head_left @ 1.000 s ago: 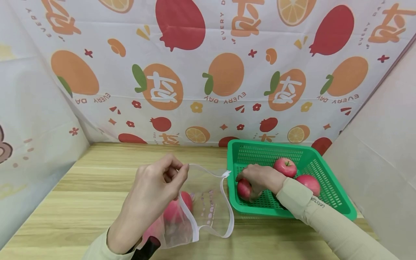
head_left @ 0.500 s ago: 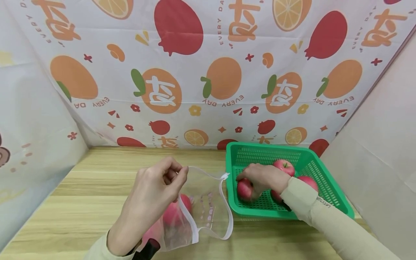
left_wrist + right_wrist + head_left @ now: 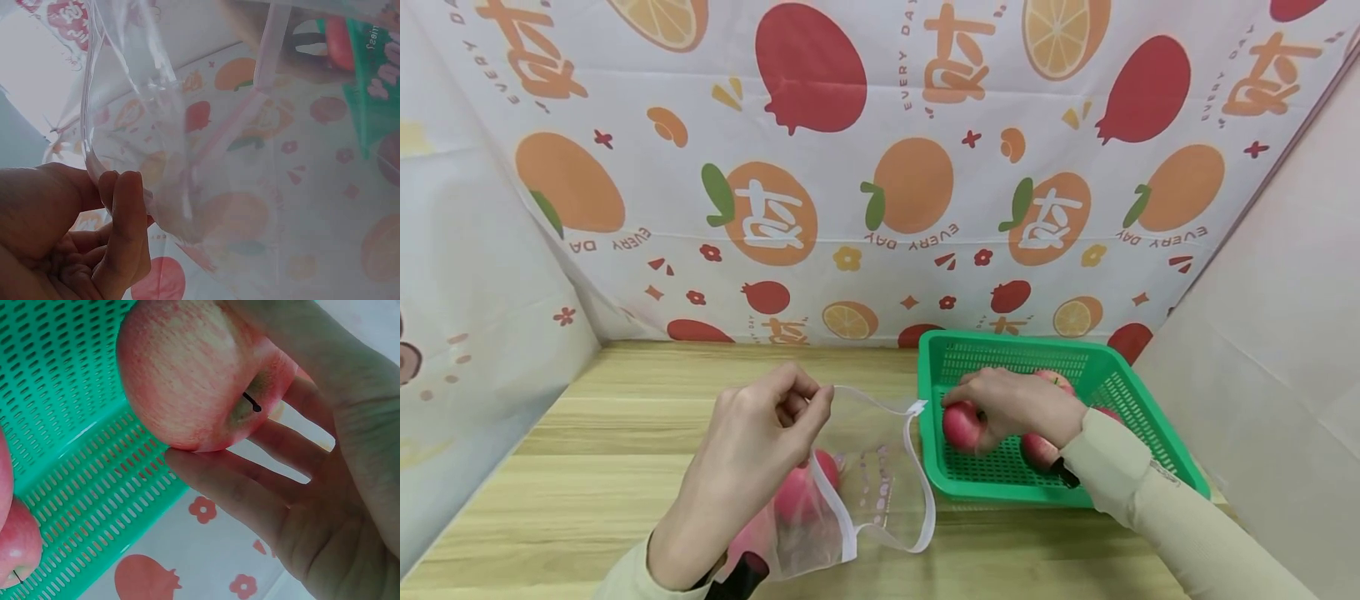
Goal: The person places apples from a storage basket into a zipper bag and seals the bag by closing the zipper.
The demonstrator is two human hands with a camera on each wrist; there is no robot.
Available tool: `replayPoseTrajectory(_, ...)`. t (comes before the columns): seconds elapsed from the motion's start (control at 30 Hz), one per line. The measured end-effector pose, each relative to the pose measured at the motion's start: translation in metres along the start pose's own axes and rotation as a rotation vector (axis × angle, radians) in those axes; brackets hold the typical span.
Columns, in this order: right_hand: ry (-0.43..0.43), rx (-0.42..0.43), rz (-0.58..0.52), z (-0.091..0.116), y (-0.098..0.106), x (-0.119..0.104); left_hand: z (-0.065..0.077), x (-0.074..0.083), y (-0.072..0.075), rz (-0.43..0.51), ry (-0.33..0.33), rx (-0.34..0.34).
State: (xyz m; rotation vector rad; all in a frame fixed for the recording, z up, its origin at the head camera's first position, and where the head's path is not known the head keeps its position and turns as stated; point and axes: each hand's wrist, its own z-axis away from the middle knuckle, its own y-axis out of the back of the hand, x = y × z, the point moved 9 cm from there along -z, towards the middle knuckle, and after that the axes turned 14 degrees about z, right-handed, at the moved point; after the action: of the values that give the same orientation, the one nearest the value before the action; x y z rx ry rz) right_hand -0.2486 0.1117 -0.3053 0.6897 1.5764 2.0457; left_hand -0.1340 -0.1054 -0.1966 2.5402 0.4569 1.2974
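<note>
My left hand (image 3: 752, 454) pinches the rim of a clear zip bag (image 3: 852, 533) between thumb and fingers; its white-edged mouth gapes toward the basket. Red apples (image 3: 801, 492) show inside the bag, partly behind my wrist. In the left wrist view the bag's film (image 3: 231, 175) spreads out beyond the fingertips. Over the left end of the green basket (image 3: 1000, 492), my right hand (image 3: 1018, 404) grips a red apple (image 3: 961, 427), thumb on one side and fingers on the other. The right wrist view shows this apple (image 3: 181, 375) with its dark stem turned toward the palm.
More apples lie in the basket: one beneath the right wrist (image 3: 1037, 452), another apple (image 3: 1054, 380) behind the hand, and others partly hidden by the sleeve. The basket stands on a wooden table (image 3: 647, 417), in front of a fruit-print cloth (image 3: 850, 208).
My right hand has raised the apple slightly, and its stem now shows. The left hand keeps its pinch on the bag. The head view has shifted a little.
</note>
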Motion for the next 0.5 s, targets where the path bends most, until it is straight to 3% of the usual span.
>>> replayPoseTrajectory(0.17, -0.005, 0.041, -0.004, 0.005, 0.008, -0.002, 0.0, 0.0, -0.001, 0.004, -0.003, -0.002)
replayPoseTrajectory(0.37, -0.154, 0.043, -0.054, 0.017, 0.014, 0.006, 0.0, -0.001, -0.001, 0.0, -0.004, -0.001)
replayPoseTrajectory(0.5, -0.125, 0.131, -0.046, 0.025, 0.024, 0.003, 0.0, 0.0, -0.001, -0.001, -0.009, 0.0)
